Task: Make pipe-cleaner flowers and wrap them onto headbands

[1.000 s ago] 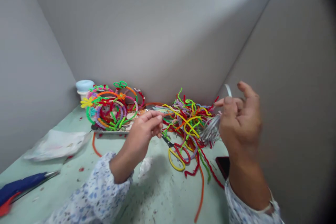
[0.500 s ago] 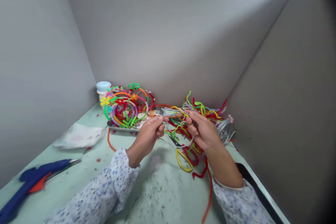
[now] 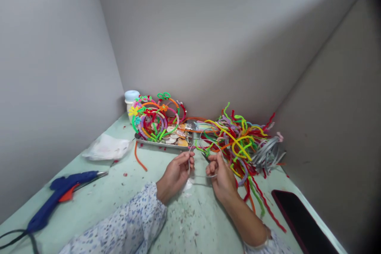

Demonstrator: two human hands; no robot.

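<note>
Right hand (image 3: 222, 176) moved left off pipe cleaners (image 3: 239, 143), uncovering phone (image 3: 303, 218) by right edge of counter (image 3: 184, 226). It and left hand (image 3: 175, 174) pinch thin hoop (image 3: 189, 164), fingertips closed, over middle. Tray (image 3: 160, 143) near back edge, holding headbands (image 3: 153, 105).

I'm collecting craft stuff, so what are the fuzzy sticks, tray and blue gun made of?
The fuzzy sticks look like soft, furry fibre, perhaps over wire, since they hold bends. The tray seems to be metal: its rim is silvery and shiny. The blue gun looks like smooth plastic, evenly coloured, with a silvery, probably metal tip.
</note>
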